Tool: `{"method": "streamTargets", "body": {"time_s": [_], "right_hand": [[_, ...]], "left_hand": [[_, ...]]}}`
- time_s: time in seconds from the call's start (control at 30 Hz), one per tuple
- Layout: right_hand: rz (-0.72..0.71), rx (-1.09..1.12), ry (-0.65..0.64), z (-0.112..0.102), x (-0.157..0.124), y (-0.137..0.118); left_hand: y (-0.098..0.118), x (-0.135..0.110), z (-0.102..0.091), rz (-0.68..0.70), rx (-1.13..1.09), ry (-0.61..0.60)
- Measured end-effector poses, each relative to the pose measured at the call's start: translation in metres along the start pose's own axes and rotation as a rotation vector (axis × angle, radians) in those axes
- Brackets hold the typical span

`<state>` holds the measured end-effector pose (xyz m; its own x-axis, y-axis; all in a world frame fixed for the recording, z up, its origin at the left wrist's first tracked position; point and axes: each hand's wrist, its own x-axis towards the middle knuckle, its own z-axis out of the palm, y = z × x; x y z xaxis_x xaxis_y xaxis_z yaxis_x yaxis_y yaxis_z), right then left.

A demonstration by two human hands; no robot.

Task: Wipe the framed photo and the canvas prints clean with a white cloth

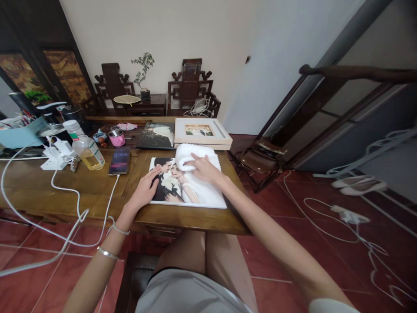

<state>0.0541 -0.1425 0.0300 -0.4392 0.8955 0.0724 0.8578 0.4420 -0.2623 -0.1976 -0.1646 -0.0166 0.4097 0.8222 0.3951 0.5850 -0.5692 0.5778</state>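
Note:
Flat on the wooden table [137,208] near its front edge lies a photo panel [172,187] with a picture of a couple on it. My left hand [145,188] rests on the panel's left edge, fingers stretched out. A folded white towel [192,153] covers the panel's upper right corner. My right hand [205,168] presses on this towel, its fingers bent over the cloth. Behind the panel are a dark photo panel [154,134] and a pale-framed picture [208,134], which the towel nearly meets.
To the left stand a bottle of yellow liquid [89,152], a phone [119,161] on a charging cable, a pink cup [117,138] and a power strip [54,158]. White cables hang over the front edge. A wooden chair [276,148] with a brown bag stands at right.

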Motion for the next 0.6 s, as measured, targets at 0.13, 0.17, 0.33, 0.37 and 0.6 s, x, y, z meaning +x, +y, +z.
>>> {"method": "streamTargets", "body": {"time_s": [0.13, 0.17, 0.33, 0.37, 0.6], "right_hand": [[-0.079, -0.017, -0.028, 0.008, -0.052, -0.032], [-0.106, -0.01, -0.05, 0.009, -0.068, -0.042], [-0.233, 0.007, -0.149, 0.008, -0.123, -0.086], [-0.245, 0.015, -0.157, 0.007, -0.125, -0.088], [-0.15, 0.045, -0.098, 0.007, -0.051, -0.051]], "left_hand": [[0.0, 0.0, 0.003, -0.01, 0.0, 0.001], [0.0, 0.0, 0.003, -0.01, 0.0, 0.002], [-0.001, 0.001, 0.005, -0.014, 0.009, 0.005], [-0.001, 0.001, 0.004, -0.015, 0.012, 0.001], [-0.003, 0.001, 0.004, 0.002, -0.009, 0.003]]}}
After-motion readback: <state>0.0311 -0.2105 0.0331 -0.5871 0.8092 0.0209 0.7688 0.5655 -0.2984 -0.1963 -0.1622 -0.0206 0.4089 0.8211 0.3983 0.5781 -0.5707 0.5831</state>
